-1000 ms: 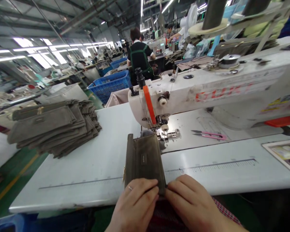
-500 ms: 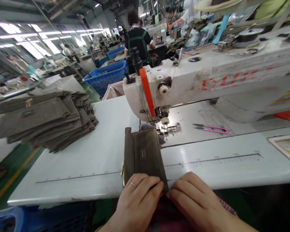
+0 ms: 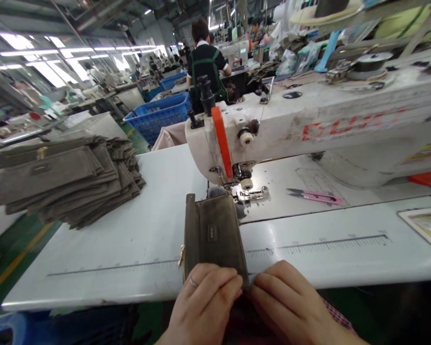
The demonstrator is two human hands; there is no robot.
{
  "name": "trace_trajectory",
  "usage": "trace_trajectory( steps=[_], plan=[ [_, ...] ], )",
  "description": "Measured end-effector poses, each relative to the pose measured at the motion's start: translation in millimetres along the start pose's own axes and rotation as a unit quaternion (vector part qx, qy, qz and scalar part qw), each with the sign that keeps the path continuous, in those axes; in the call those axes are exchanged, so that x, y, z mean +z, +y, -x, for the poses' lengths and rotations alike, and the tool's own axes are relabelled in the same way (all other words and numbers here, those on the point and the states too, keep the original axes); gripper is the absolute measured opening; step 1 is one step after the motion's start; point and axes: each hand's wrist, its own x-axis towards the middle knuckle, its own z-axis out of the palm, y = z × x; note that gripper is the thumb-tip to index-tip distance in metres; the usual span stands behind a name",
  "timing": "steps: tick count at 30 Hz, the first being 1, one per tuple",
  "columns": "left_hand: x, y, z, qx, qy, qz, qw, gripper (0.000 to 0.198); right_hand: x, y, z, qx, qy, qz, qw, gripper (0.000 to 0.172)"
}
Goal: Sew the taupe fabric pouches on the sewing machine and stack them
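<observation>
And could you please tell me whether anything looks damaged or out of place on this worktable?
The red lettering on the sewing machine looks patchy and worn, and the fabric pile at left is uneven, its edges fanned out. Nothing stands out on the pouch.

1. Over to the pink-handled snips (image 3: 311, 195), lying flat, tips pointing left!
2. Out to the blue basket (image 3: 161, 117), open-topped, slotted.
3. Beyond, to a co-worker (image 3: 205, 72), back turned, in dark and green.
4. Up to strip lights (image 3: 28, 52), glowing in rows!

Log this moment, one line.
left hand: on pouch, near end; right hand: at its near-right corner; sewing machine: at pouch's far end; pink snips: right of pouch
</observation>
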Motion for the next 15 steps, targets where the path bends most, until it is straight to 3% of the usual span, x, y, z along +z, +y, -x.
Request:
trace_trajectory(
  steps=[4,11,15],
  plan=[
    [6.4,-2,2,0.056,-0.014,-0.022,0.998,0.023,0,1,1,-0.001,0.004,0.008,1.000,0.018],
    [12.6,-4,2,0.084,-0.003,-0.101,0.991,0.022,2,3,-1,-0.007,0.013,0.062,0.998,0.022],
    [1.4,-10,-9,0.081,-0.052,-0.040,0.995,0.024,4,13,-7,-0.049,0.045,0.094,0.993,0.023]
  ],
)
